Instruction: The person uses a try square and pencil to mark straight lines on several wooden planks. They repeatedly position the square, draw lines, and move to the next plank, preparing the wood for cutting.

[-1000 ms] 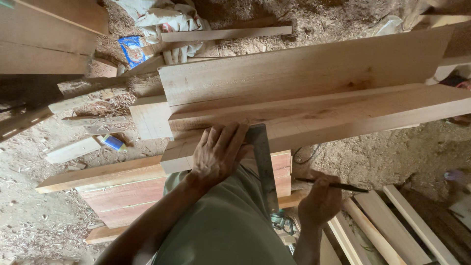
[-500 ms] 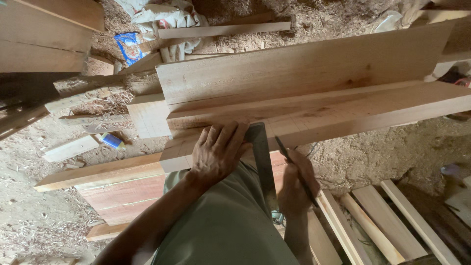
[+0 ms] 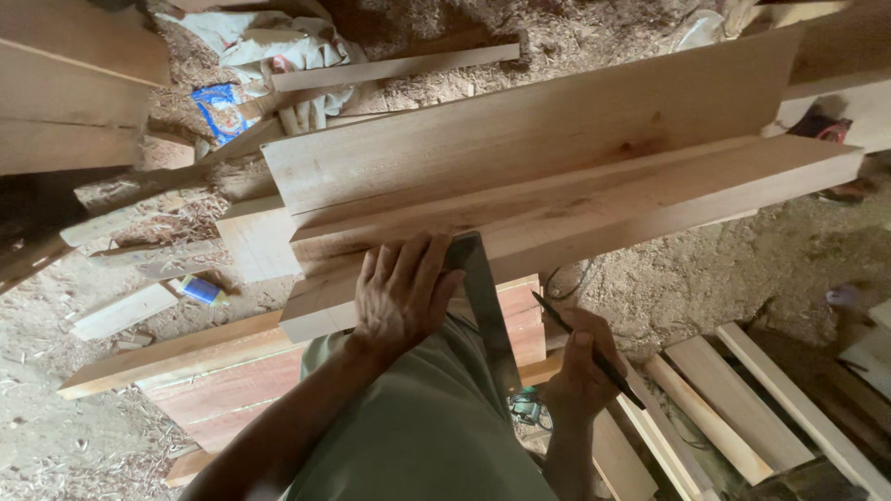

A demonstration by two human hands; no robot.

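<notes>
My left hand (image 3: 401, 289) lies flat with spread fingers on the near edge of a long pale wooden plank (image 3: 594, 199), pressing down a metal try square (image 3: 484, 306). The square's blade runs from the plank toward my body. My right hand (image 3: 577, 364) holds a dark pencil (image 3: 587, 347) just right of the square's blade, its tip pointing up at the plank's near edge. A second wide board (image 3: 520, 125) stands on edge behind the plank. My green-clad knee fills the lower centre.
Reddish boards (image 3: 232, 390) lie under the plank at lower left. Loose pale slats (image 3: 742, 408) rest at lower right. Thick timbers (image 3: 65, 93) are stacked at upper left. Sawdust, offcuts, a blue wrapper (image 3: 219, 107) and crumpled cloth (image 3: 251, 37) cover the dirt floor.
My right hand has brought the pencil in from the right, up to the square's blade at the plank's edge. My left hand has stayed on the square.
</notes>
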